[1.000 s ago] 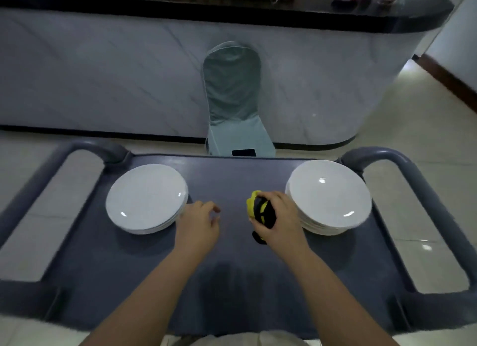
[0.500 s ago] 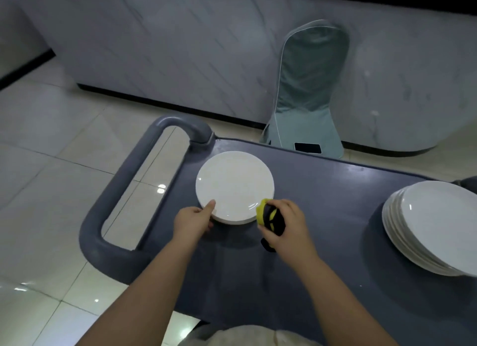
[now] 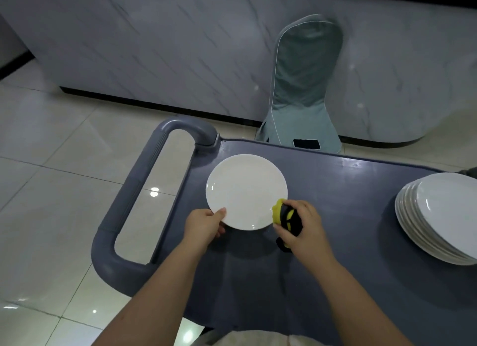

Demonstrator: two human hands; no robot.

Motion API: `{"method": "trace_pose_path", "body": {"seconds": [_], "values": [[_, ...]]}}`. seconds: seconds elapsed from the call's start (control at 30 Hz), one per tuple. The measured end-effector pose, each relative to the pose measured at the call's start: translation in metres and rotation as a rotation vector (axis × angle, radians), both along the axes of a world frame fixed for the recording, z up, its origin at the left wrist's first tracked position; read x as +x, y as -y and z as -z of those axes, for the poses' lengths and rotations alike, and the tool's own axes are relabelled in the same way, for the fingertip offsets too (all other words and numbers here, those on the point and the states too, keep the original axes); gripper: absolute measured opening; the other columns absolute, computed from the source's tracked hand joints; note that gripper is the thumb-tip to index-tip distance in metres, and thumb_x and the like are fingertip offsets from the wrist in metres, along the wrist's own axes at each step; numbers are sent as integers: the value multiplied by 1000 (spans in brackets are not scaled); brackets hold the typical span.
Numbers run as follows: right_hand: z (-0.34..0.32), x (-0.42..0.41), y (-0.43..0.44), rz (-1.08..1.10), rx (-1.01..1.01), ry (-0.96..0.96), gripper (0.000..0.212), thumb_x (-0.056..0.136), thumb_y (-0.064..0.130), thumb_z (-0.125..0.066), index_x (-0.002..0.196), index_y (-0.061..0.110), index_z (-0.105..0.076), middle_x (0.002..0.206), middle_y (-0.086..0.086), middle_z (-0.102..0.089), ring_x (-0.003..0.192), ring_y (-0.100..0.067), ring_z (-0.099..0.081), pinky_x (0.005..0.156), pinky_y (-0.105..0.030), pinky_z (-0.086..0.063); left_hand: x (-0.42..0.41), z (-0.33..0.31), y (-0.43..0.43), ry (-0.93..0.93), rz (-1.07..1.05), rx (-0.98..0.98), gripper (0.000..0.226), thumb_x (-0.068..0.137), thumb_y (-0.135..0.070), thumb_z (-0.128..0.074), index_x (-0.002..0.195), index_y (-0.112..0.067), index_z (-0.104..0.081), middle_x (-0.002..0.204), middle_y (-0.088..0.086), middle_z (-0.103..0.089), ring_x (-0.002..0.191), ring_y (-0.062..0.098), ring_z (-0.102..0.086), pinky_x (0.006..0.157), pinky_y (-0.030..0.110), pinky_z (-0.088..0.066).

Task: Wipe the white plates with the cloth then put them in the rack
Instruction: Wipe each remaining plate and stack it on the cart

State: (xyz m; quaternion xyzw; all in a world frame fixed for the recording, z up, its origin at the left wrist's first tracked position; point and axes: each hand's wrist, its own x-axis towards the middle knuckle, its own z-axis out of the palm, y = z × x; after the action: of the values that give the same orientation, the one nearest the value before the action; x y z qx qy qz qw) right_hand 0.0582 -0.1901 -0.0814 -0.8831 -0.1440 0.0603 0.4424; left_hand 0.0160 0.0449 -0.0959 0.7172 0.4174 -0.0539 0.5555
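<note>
**Inspection note: plate held at its rim, cloth at its edge**

From the head view I recorded one white plate point(image 3: 245, 190) on the grey worktop point(image 3: 348, 203), and I took this plate as my reference. I could not tell whether it lay flat or was tipped up at its near edge.

The left hand point(image 3: 204, 225) gripped the plate's near-left rim, with the thumb on top and the fingers curled underneath. The right hand point(image 3: 303, 227) was at the plate's near-right rim. Its fingers were closed around a bunched yellow and black cloth point(image 3: 286, 216), whose yellow end touched the rim.

A stack of plates point(image 3: 444, 216) stood well to the right of the plate, partly cut off by the frame edge. The cart's looped handle point(image 3: 134, 198) lay just to the plate's left. Beyond the plate, a covered chair point(image 3: 304, 87) stood on the tiled floor point(image 3: 51, 165) with a dark phone point(image 3: 306, 144) on its seat.
</note>
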Motion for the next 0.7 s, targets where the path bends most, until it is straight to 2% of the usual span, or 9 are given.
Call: {"method": "trace_pose_path", "body": {"seconds": [0.13, 0.27, 0.33, 0.4, 0.47, 0.53, 0.7], "values": [[-2, 0, 4, 21, 3, 13, 51, 78, 21, -78, 123, 33, -56, 120, 14, -48, 112, -1, -41, 90, -7, -32, -13, 1, -7, 96, -103, -90, 28, 91, -28, -63, 74, -6, -66, 70, 9, -70, 58, 15, -63, 54, 28, -50], [-4, -1, 8, 53, 46, 1, 52, 78, 18, -79, 117, 41, -53, 117, 21, -47, 112, -1, -43, 90, -8, -32, -27, -3, -10, 244, -369, -531, 16, 96, -24, -55, 103, -13, -64, 102, 7, -70, 96, 25, -66, 68, 36, -58], [-5, -3, 8, 50, 57, 2, 52, 79, 18, -78, 116, 43, -52, 117, 22, -47, 113, 0, -44, 90, -9, -33, -29, -7, -12, 279, -443, -661, 16, 98, -24, -52, 106, -15, -63, 102, 6, -72, 99, 26, -65, 70, 38, -57], [-6, -4, 9, 44, 51, 1, 51, 79, 19, -78, 118, 41, -54, 118, 19, -48, 114, -1, -44, 90, -9, -33, -31, -13, -15, 304, -477, -748, 15, 97, -20, -53, 106, -13, -63, 93, 6, -75, 96, 26, -66, 64, 38, -59], [-8, -4, 10, 38, 49, -3, 51, 79, 19, -78, 121, 36, -55, 120, 15, -48, 115, -6, -45, 92, -10, -32, -32, -22, -22, 314, -448, -808, 17, 94, -12, -55, 108, -8, -62, 97, 11, -75, 95, 29, -67, 61, 39, -59], [-12, -5, 10, 35, 59, 1, 51, 79, 18, -78, 122, 34, -55, 120, 13, -49, 116, -8, -46, 94, -15, -35, -31, -33, -30, 324, -346, -806, 25, 89, -4, -55, 112, -9, -62, 110, 17, -70, 93, 31, -69, 63, 42, -59], [-23, -7, 8, 32, 91, 9, 51, 80, 19, -78, 123, 35, -54, 120, 14, -47, 115, -8, -46, 96, -21, -37, -13, -75, -46, 342, -94, -650, 57, 86, 6, -54, 135, -23, -47, 127, 12, -57, 101, 33, -64, 65, 45, -58]]}}
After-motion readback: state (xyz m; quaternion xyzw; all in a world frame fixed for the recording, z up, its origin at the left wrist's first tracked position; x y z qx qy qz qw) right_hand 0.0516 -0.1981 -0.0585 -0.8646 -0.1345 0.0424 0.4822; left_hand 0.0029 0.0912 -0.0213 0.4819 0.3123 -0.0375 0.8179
